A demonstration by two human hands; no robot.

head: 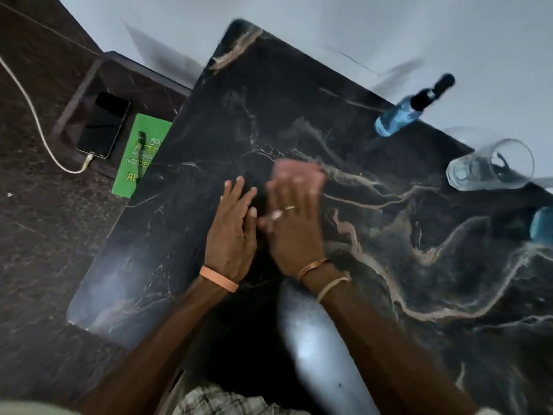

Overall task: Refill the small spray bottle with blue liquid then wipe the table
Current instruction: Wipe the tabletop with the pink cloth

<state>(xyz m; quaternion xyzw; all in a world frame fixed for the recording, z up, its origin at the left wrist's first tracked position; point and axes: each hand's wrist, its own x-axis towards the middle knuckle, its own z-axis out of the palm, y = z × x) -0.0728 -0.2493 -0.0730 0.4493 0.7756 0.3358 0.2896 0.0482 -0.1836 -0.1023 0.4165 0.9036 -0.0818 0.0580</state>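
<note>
Dark marble worktop [389,265] is filling most of the view, and a clear glass [490,164] is sitting near its far right edge, so I'm placing everything off that.

The spray bottle [410,107] is standing close to the glass, just left of it and further back, right at the worktop's far edge. It's wearing a black sprayer top and showing blue liquid inside, and no hand is touching it. On the near side of the glass, a blue thing [542,226] is poking in at the picture's edge, too cut off to say what it is.

Both hands are sitting side by side over the worktop, well to the left of the glass. The left hand [232,235] is lying flat, grip apart, fingers straight and spread, holding nothing. The right hand [294,226] is smearing with motion blur. Its grip is looking apart too, fingers straight, with a pinkish blur [296,172] at the fingertips that I can't tell from the fingers themselves. It's wearing a ring [288,208], and the left wrist is wearing an orange band [218,278].

Way off to the left of the glass, past the worktop's edge, a lower side table [89,76] is carrying a dark phone [103,125] with a white cable [33,115] plugged in, plus a green book [134,175] with a pen [140,151] lying on it.
</note>
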